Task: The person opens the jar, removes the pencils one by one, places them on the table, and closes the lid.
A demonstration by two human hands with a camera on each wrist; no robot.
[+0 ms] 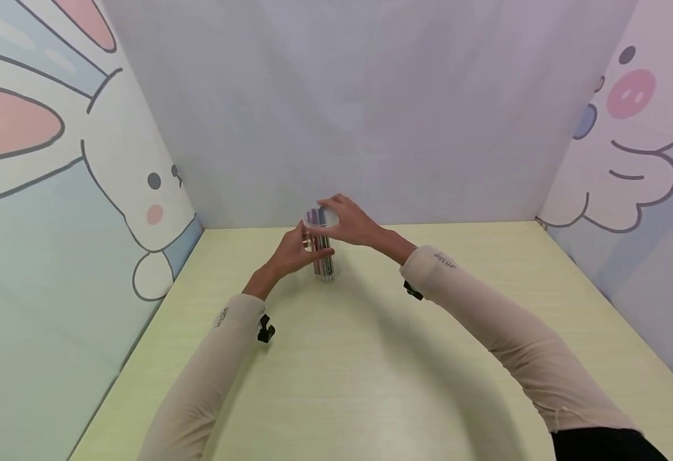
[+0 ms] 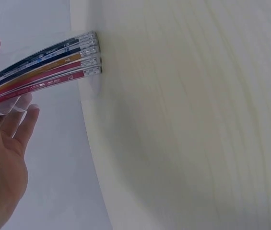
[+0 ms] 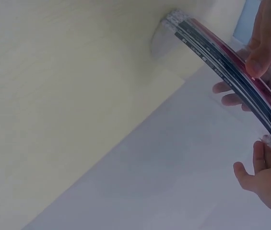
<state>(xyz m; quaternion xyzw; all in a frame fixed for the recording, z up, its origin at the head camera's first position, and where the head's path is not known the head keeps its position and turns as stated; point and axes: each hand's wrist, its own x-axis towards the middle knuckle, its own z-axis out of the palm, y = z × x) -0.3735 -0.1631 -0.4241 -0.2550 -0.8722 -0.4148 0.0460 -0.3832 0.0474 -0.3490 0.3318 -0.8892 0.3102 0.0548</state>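
A clear plastic pencil jar (image 1: pixel 326 276) stands upright on the table near its far edge. Inside are several pencils (image 2: pixel 63 60) in red, orange, blue and black, their metal-capped ends at the bottom. My left hand (image 1: pixel 294 253) grips the jar's side, its thumb across the front and fingers behind. At the top, the fingers and thumb of my right hand (image 1: pixel 352 221) hold the rim of the round clear lid (image 1: pixel 329 218). In the right wrist view, the right hand (image 3: pixel 267 179) is at the jar's lidded end, with the left hand (image 3: pixel 268 43) around the side.
The pale yellow-green table (image 1: pixel 336 371) meets a plain grey back wall (image 1: pixel 359 115). Side panels with cartoon animals, a rabbit (image 1: pixel 134 160) on the left and a pink-nosed figure (image 1: pixel 630 128) on the right, border it. Small black wrist mounts (image 1: pixel 266 330) hang under both sleeves.
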